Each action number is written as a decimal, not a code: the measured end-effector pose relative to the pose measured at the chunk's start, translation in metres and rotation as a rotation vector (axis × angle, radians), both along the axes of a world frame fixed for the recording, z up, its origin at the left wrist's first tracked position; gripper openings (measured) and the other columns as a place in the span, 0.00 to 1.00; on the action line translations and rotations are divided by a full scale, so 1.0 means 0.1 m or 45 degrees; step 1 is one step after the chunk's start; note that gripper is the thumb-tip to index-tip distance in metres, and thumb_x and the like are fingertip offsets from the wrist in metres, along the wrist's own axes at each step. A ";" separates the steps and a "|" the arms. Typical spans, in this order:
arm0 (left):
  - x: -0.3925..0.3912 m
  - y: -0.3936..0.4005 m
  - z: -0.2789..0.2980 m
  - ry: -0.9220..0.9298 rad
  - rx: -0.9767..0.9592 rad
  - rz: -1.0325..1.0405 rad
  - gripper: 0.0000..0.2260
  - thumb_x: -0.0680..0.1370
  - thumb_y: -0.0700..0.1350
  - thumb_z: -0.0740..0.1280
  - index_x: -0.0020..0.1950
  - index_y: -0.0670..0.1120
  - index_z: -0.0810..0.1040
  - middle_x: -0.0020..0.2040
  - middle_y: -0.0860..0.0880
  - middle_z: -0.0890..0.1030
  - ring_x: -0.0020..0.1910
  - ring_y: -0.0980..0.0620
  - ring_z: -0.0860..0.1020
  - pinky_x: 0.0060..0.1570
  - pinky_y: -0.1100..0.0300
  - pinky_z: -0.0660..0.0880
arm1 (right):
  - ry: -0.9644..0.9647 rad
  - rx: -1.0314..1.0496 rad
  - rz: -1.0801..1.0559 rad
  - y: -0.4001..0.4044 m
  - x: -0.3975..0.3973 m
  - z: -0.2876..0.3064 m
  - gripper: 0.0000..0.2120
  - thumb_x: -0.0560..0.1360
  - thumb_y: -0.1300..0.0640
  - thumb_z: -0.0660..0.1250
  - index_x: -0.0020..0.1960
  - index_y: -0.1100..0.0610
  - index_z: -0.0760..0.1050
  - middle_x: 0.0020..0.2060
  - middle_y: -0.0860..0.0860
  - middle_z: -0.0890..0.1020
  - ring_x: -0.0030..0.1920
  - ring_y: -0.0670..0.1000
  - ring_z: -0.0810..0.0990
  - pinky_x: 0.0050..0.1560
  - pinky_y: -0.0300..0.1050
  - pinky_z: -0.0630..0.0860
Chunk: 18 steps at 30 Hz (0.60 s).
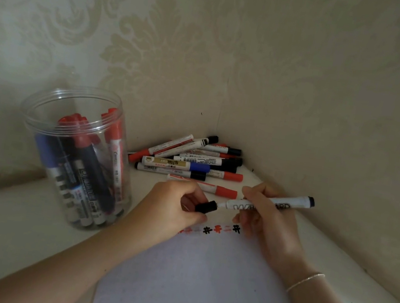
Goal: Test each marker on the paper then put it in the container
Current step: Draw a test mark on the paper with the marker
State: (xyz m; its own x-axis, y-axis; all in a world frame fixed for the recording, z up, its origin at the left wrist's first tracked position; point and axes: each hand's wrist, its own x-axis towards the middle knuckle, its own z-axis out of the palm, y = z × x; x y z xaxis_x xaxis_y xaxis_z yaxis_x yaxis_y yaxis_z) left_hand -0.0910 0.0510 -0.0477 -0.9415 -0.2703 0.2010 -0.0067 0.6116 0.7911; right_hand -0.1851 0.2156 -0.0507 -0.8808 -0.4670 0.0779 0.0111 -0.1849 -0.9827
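My right hand [265, 219] grips a white whiteboard marker [290, 203] by its barrel, held level above the paper. My left hand [179, 204] pinches the marker's black cap [206, 207] at the tip end; the cap sits at or on the tip, and I cannot tell whether it is fully seated. The white paper [200, 283] lies under both hands, with a row of red and black test marks [223, 229] along its far edge. A clear plastic jar [73, 156] at the left holds several red, blue and black markers upright.
A pile of several loose markers [191, 163] with red, black and blue caps lies in the corner behind the hands. Patterned walls close in the white tabletop [7, 238] on the left and right. A thin bracelet is on the right wrist.
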 end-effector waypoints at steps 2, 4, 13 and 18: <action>0.01 0.02 0.01 0.039 -0.023 -0.028 0.11 0.69 0.40 0.76 0.42 0.55 0.80 0.40 0.59 0.81 0.41 0.65 0.79 0.41 0.73 0.74 | 0.050 0.076 -0.010 0.00 0.02 0.00 0.12 0.74 0.60 0.69 0.34 0.62 0.73 0.23 0.59 0.73 0.23 0.52 0.70 0.24 0.41 0.66; 0.02 0.03 0.02 0.096 -0.099 -0.086 0.10 0.70 0.40 0.75 0.44 0.55 0.80 0.41 0.60 0.80 0.43 0.65 0.78 0.43 0.72 0.73 | 0.085 0.106 -0.014 0.00 0.03 0.01 0.11 0.72 0.59 0.71 0.36 0.63 0.74 0.22 0.56 0.72 0.21 0.48 0.67 0.23 0.36 0.64; 0.07 0.10 0.03 -0.007 0.091 -0.371 0.11 0.80 0.44 0.63 0.60 0.56 0.74 0.45 0.61 0.80 0.43 0.62 0.78 0.44 0.66 0.74 | 0.083 -0.059 0.207 0.02 0.03 0.04 0.07 0.68 0.58 0.72 0.33 0.59 0.81 0.28 0.60 0.79 0.26 0.53 0.76 0.25 0.41 0.71; 0.06 0.10 0.06 -0.038 0.183 -0.303 0.08 0.81 0.49 0.60 0.57 0.52 0.77 0.34 0.58 0.73 0.30 0.62 0.68 0.31 0.69 0.63 | -0.093 -0.182 0.088 0.00 0.00 0.02 0.19 0.72 0.46 0.68 0.37 0.63 0.80 0.26 0.59 0.75 0.23 0.52 0.72 0.26 0.43 0.68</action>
State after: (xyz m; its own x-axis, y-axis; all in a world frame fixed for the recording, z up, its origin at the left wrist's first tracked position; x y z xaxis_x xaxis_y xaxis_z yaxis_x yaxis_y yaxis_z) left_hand -0.0846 0.0609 -0.0413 -0.9869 -0.0643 0.1481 0.0995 0.4801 0.8716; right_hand -0.1847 0.2158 -0.0487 -0.8526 -0.5157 0.0847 0.0991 -0.3187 -0.9427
